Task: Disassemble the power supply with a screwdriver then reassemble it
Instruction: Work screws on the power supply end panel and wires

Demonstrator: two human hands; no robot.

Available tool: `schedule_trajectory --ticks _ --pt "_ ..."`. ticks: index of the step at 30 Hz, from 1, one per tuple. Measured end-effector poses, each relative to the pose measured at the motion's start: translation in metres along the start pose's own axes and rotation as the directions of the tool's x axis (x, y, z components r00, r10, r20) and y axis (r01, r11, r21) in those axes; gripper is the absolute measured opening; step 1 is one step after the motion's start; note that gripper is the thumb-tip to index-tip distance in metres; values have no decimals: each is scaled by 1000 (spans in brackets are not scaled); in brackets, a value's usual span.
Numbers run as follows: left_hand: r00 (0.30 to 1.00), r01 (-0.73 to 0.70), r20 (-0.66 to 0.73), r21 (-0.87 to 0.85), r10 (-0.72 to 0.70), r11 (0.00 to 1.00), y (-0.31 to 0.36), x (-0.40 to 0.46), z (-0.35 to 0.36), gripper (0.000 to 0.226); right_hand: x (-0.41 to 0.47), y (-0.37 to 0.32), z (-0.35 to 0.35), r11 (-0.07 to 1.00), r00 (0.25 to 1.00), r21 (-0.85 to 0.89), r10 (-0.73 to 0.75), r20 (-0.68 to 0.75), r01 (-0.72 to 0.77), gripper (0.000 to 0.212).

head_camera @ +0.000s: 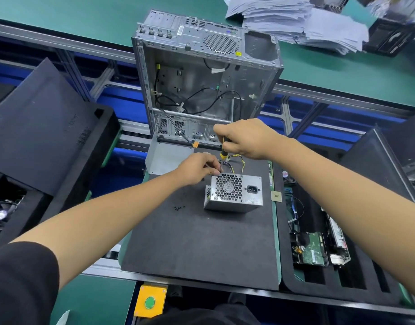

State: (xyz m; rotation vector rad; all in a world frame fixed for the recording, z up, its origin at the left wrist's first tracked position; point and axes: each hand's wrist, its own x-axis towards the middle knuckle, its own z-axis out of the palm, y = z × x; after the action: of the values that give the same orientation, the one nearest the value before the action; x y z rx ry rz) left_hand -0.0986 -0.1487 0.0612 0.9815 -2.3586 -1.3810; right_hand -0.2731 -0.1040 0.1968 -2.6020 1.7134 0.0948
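The power supply [234, 192] stands on the black foam mat [201, 242], just above the mat's centre, with its fan grille and power socket facing the camera. A bundle of wires [237, 160] leaves its far side at 12 o'clock.

The right hand [246, 139] grips the screwdriver [222, 152] by its black-and-yellow handle, fingers curled round it. The shaft points down toward the far top edge of the power supply, at its 11 o'clock corner. The tip is hidden behind the left hand, so contact with a screw cannot be confirmed.

The left hand [199, 167] sits at that same corner, fingers curled and pinched together at the shaft. Whether it pinches the shaft or a screw cannot be told.

A few small black screws [179, 208] lie loose on the mat at 8 o'clock from the power supply, apart from it.

The open metal computer case [201, 78] stands at 12 o'clock, just beyond the mat, with loose black cables inside. A black side panel [37, 127] lies at 9 o'clock. A foam tray [330, 266] at 3 o'clock holds circuit boards and a hard drive. A small square chip [276, 197] lies just right of the power supply. Stacked papers [295, 22] lie at 1 o'clock on the green bench.
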Motion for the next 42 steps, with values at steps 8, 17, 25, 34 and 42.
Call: schedule_trajectory --ticks 8,17,25,34,42 --pt "991 79 108 -59 -72 995 1 3 -8 15 1 -2 0 1000 999 -1 -9 42 9 12" --pt "958 286 134 -460 -252 841 -5 2 1 19 5 -4 -8 996 997 -76 -36 75 42 16" --pt "933 351 128 -527 -335 774 -5 4 6 20 7 -4 -5 997 993 13 -81 81 80 22" --pt "919 377 119 -537 -375 755 -4 6 8 23 9 -5 -4 998 993 -65 -15 120 23 12" --pt "894 406 95 -583 -438 703 6 1 10 21 11 -9 -5 997 993 -1 -79 87 80 19"
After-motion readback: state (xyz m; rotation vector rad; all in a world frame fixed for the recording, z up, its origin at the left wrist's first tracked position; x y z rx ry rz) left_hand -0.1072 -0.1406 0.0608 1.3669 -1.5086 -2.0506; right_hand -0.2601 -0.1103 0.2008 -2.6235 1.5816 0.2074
